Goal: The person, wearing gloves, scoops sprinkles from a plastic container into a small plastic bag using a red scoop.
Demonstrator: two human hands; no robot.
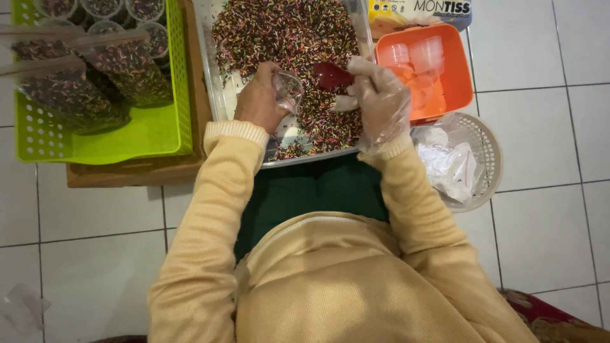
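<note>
Holding a small clear plastic cup (289, 91) tilted over the metal tray (213, 95), the left hand (259, 100) was bare and its grip was wrapped around the cup's side wall. The right hand (380, 101), in a thin clear plastic glove, had its grip clenched on a red scoop (332, 75), the bowl of the scoop just beside the cup's mouth, both above the tray's near half. Filling the tray were coloured sprinkles (286, 32), loose and grainy, so they likely spilled easily off a tilted scoop. The cup looked light, thin-walled and easy to crush or let slip, so a hold around the wall near the base judged best, with gentle pressure. The scoop looked stiff and light, best taken by the handle end. Right of the tray sat an orange basket (459, 70) with more clear cups, and nearer the person a white round basket (486, 149) with plastic bags. Left of the tray stood a green basket (152, 130) with filled cups and packed sprinkle bags (70, 95), on a wooden board (127, 173) over the tiled floor (546, 114).
</note>
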